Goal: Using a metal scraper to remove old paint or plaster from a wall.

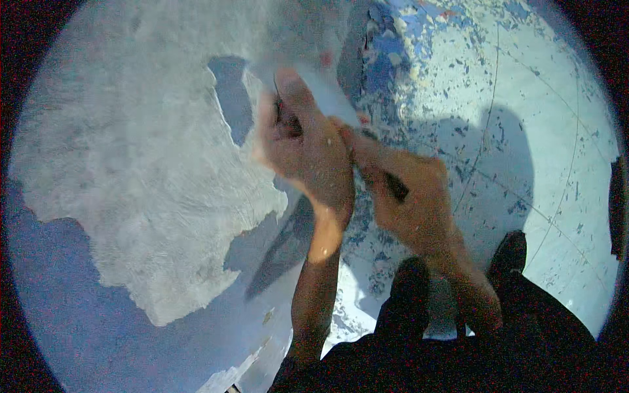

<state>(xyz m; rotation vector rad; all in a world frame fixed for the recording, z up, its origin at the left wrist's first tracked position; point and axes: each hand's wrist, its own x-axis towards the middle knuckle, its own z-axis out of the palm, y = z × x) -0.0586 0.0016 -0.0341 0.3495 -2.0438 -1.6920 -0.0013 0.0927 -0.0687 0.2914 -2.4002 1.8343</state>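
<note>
My left hand (pixel 309 147) is raised in front of the wall (pixel 147 172), its fingers curled and blurred. Beside its fingers is a pale, flat, blade-like thing (pixel 331 93), too smeared to name exactly. My right hand (pixel 415 196) is closed at the lower right end of that thing, close to the left wrist. Whether the left fingers grip it too cannot be told. The wall has a large rough grey-white patch with ragged edges against blue-grey paint (pixel 64 275). A small blue-grey area (pixel 233 98) shows within the patch, left of the left hand.
The pale floor (pixel 550 123) is strewn with paint flakes (pixel 427 29), thickest along the wall's foot. Two dark shoes (pixel 508 250) stand below the hands, near dark clothing (pixel 442 363). Shadows fall on floor and wall. A dark object (pixel 616 209) is at the far right rim.
</note>
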